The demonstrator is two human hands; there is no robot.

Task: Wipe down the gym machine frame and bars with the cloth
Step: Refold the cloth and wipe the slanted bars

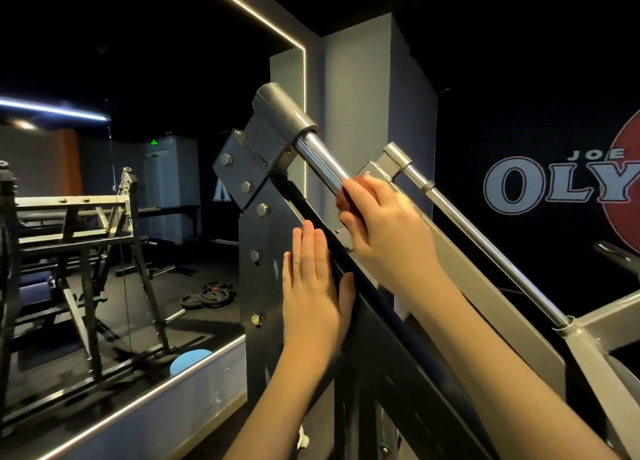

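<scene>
A slanted chrome guide bar (pixel 320 154) runs down from a grey cap at the top of the gym machine. My right hand (pixel 381 224) grips a reddish-brown cloth (pixel 344 201) wrapped around this bar; only a small edge of the cloth shows under the fingers. My left hand (pixel 313 286) lies flat, fingers straight, against the dark bolted frame plate (pixel 258 286) just below. A second chrome bar (pixel 485 244) slants down parallel on the right.
A large wall mirror (pixel 104 217) on the left reflects other machines and weight plates on the floor. A grey pillar (pixel 363 113) stands behind the machine. A dark wall with large lettering (pixel 554 189) fills the right side.
</scene>
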